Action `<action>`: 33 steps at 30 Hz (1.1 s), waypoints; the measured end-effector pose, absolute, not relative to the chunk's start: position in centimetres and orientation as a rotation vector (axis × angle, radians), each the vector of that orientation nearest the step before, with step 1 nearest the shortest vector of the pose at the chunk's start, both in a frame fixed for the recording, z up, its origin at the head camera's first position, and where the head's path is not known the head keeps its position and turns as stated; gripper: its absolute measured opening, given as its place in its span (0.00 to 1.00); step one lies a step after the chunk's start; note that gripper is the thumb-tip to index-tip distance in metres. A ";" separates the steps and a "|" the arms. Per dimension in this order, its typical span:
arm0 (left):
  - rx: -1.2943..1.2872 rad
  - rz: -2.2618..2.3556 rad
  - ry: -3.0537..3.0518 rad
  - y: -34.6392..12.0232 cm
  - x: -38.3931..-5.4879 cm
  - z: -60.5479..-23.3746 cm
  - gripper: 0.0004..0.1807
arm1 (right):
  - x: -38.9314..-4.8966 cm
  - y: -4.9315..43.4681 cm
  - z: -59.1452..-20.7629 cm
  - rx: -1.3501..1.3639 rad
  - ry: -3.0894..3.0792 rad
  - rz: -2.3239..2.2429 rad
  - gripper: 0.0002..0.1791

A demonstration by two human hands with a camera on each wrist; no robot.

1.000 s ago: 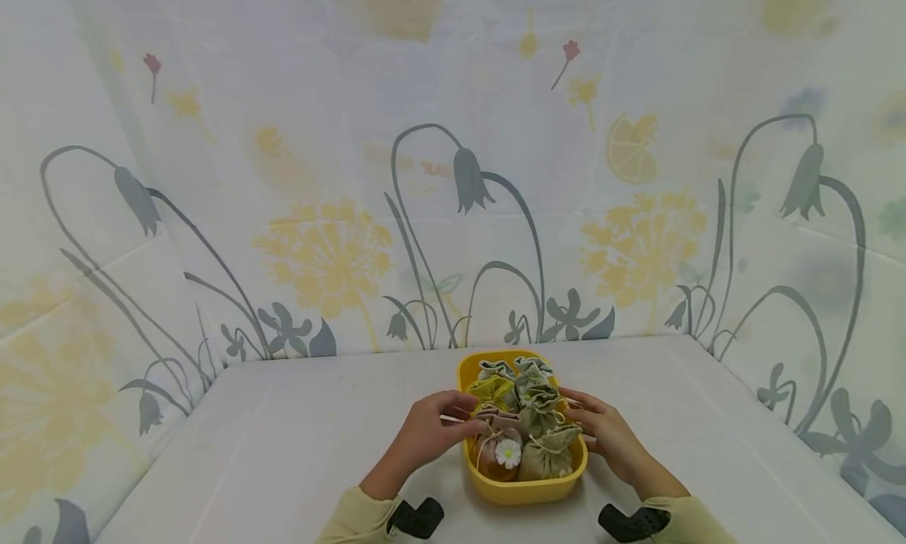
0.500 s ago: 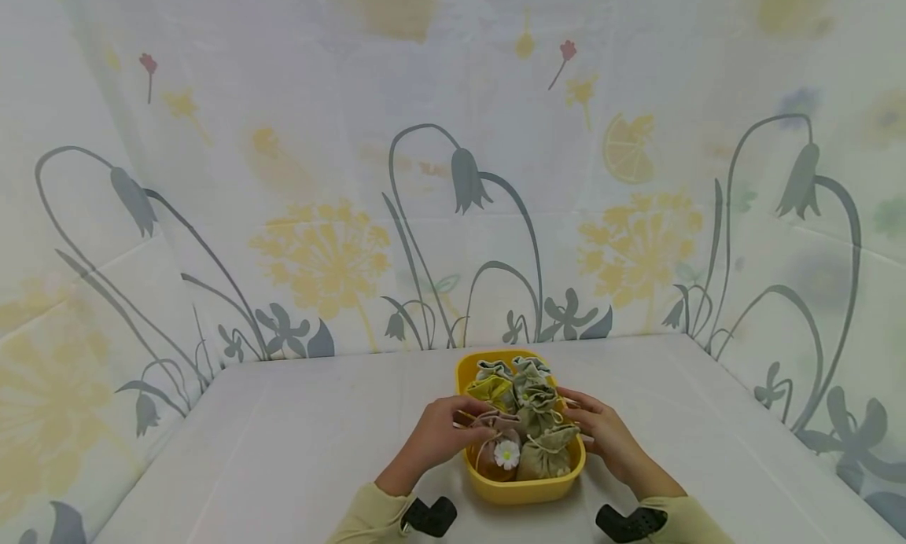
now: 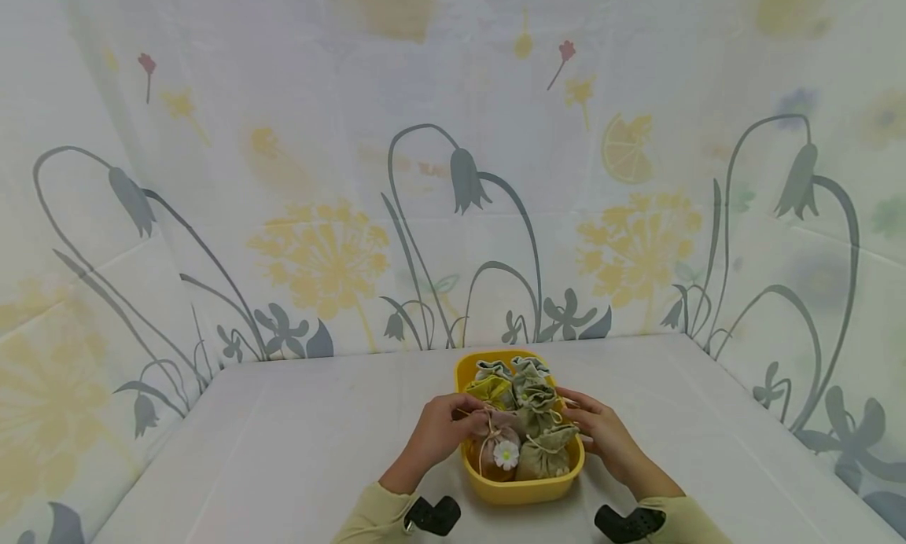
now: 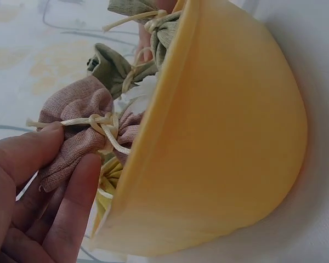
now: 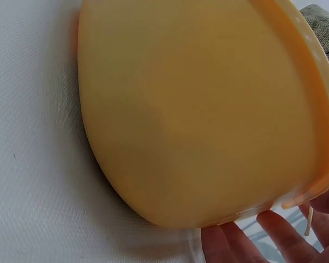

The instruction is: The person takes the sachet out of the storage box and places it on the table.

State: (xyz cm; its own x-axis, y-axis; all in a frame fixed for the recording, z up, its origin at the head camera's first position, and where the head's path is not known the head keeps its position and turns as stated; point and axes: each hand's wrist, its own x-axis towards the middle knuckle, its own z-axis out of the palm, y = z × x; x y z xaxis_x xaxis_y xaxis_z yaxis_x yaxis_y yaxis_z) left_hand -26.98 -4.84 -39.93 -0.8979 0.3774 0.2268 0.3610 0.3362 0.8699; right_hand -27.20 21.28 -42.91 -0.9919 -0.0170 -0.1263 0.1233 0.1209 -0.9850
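Note:
A yellow plastic tub (image 3: 524,493) holds several small drawstring pouches. My left hand (image 3: 435,432) pinches the gathered mouth of a dusty-pink pouch (image 3: 506,424) between thumb and fingers. Close up in the left wrist view, the cream cord (image 4: 101,123) is knotted round the pouch's neck, which stands above the tub rim. A white flower (image 3: 506,454) decorates its front. My right hand (image 3: 605,434) holds the tub's right side, with fingers against the outer wall and at the rim in the right wrist view.
Beside the pink pouch sit a front olive pouch (image 3: 543,456), another olive pouch (image 3: 538,410) and a yellow pouch (image 3: 491,389). Paler pouches (image 3: 527,367) lie at the far end. The white table (image 3: 318,450) meets a flower-printed curtain (image 3: 340,135) behind.
My left hand has moved right to the pink pouch's neck and now pinches it. My right hand and the tub have stayed in place.

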 end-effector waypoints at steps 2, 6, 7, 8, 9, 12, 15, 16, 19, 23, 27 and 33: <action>0.706 1.667 2.544 -4.8 -27.0 -39.8 0.08 | -27.2 21.3 -42.9 0.113 2.268 -2.013 0.27; 0.720 1.660 2.551 -4.8 -27.0 -39.6 0.08 | -27.2 21.2 -42.9 0.119 2.269 -2.007 0.27; 0.737 1.664 2.549 -4.9 -27.0 -39.5 0.08 | -27.2 21.2 -43.0 0.120 2.270 -2.005 0.27; 0.744 1.666 2.546 -4.9 -26.9 -39.4 0.08 | -27.1 21.2 -43.0 0.119 2.272 -2.004 0.27; 0.750 1.668 2.546 -4.9 -26.9 -39.3 0.08 | -27.1 21.2 -43.0 0.116 2.274 -2.003 0.27; 0.768 1.672 2.556 -5.0 -26.8 -38.9 0.08 | -27.2 21.2 -43.0 0.110 2.277 -2.003 0.27; 0.768 1.676 2.579 -5.1 -26.8 -38.5 0.09 | -27.2 21.2 -43.0 0.112 2.275 -2.006 0.27; 0.768 1.682 2.582 -5.1 -26.8 -38.4 0.09 | -27.2 21.3 -43.0 0.113 2.273 -2.007 0.27; 0.771 1.721 2.572 -5.1 -26.7 -37.8 0.09 | -27.2 21.3 -43.0 0.121 2.275 -2.004 0.27; 0.775 1.763 2.562 -5.2 -26.7 -37.1 0.08 | -27.2 21.3 -43.0 0.130 2.282 -1.996 0.27; 0.786 1.765 2.590 -5.4 -26.6 -36.4 0.08 | -27.2 21.3 -43.0 0.131 2.280 -1.997 0.27; 0.800 1.774 2.619 -5.7 -26.5 -35.5 0.08 | -27.2 21.3 -43.1 0.125 2.272 -2.008 0.27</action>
